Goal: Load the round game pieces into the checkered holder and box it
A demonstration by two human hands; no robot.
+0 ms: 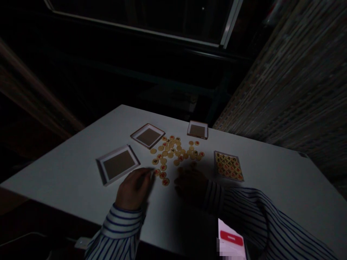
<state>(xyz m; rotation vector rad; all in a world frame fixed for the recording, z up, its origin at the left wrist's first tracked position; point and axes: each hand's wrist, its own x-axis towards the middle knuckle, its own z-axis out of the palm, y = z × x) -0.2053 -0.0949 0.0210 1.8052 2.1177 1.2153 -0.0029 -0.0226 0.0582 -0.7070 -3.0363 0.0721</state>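
Note:
Round Chinese chess pieces [165,154] lie loosely spread over the middle of the white table, some showing red or black characters, others blank side up. My left hand [132,189] is at the near left edge of the spread, thumb and fingers pinched together. A pale sliver shows at its fingertips, too small to name, close beside a red-marked piece [157,172]. In deep shadow, my right hand [192,183] reaches low over the near right pieces with fingers bent downward. Its fingertips are too dark to show whether they grip anything. A square tray [216,167] right of it holds rows of pieces.
Three shallow box parts stand on the white table [67,169]: one at the left [103,177], one behind it [138,141], one at the back [197,136]. A lit phone screen [230,249] glows below my right forearm. A beaded curtain [284,79] hangs at the right.

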